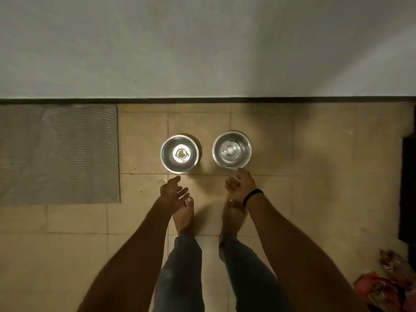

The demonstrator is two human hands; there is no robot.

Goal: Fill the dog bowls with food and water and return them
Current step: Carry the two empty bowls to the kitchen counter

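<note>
Two round steel dog bowls stand side by side on the tiled floor near the wall. The left bowl (179,153) has a small brownish spot at its centre. The right bowl (231,149) looks shiny, and I cannot tell its contents. My left hand (172,192) hovers just below the left bowl, fingers relaxed and holding nothing. My right hand (240,184), with a dark band at the wrist, reaches to the near rim of the right bowl, fingertips at or just touching it, fingers loosely curled.
A grey ribbed mat (58,154) lies on the floor to the left. The wall with a dark skirting strip (202,100) runs behind the bowls. A dark object (408,188) sits at the right edge, and colourful packaging (387,287) lies at bottom right. My bare feet stand below the bowls.
</note>
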